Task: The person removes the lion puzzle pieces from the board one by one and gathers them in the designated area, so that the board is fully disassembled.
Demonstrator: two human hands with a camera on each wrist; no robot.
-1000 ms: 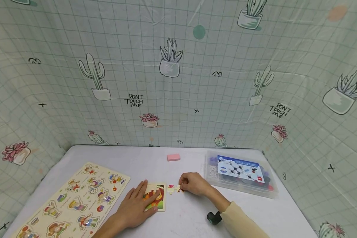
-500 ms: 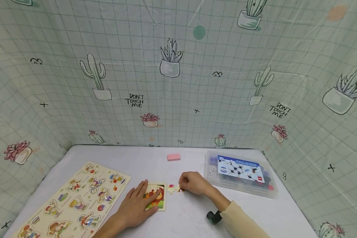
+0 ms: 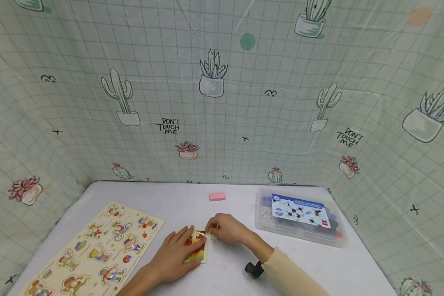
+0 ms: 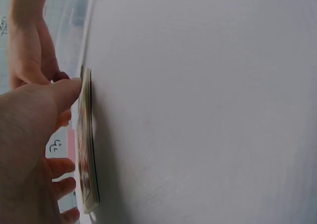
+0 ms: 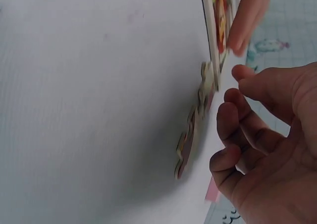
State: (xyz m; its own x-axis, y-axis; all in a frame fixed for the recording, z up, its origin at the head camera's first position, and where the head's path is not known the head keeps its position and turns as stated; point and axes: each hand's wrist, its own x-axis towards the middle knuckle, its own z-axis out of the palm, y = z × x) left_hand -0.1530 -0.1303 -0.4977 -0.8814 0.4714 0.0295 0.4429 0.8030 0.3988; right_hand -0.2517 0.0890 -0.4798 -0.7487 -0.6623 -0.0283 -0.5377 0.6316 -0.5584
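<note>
My left hand [image 3: 174,257] rests spread over a small square jigsaw puzzle [image 3: 197,251] with a red and green picture in a pale wooden frame. In the left wrist view its thumb [image 4: 67,92] lies along the puzzle's edge. Just over the frame's upper right corner hovers my right hand [image 3: 227,228], fingers loosely bent. The right wrist view shows a gap between its thumb [image 5: 262,85] and forefinger, with nothing held there. Joined puzzle pieces [image 5: 187,143] lie on the table against the frame's right side, mostly covered by the right hand in the head view.
A large cream peg board [image 3: 96,250] with cartoon figures lies at left. A pink block [image 3: 217,196] sits farther back. The clear plastic box [image 3: 299,218] with a blue molecule card stands at right. A black object [image 3: 254,270] is by the right sleeve.
My right hand has moved left from the loose pieces to the puzzle's upper right corner. My left hand stays on the puzzle, its fingers shifted slightly right.
</note>
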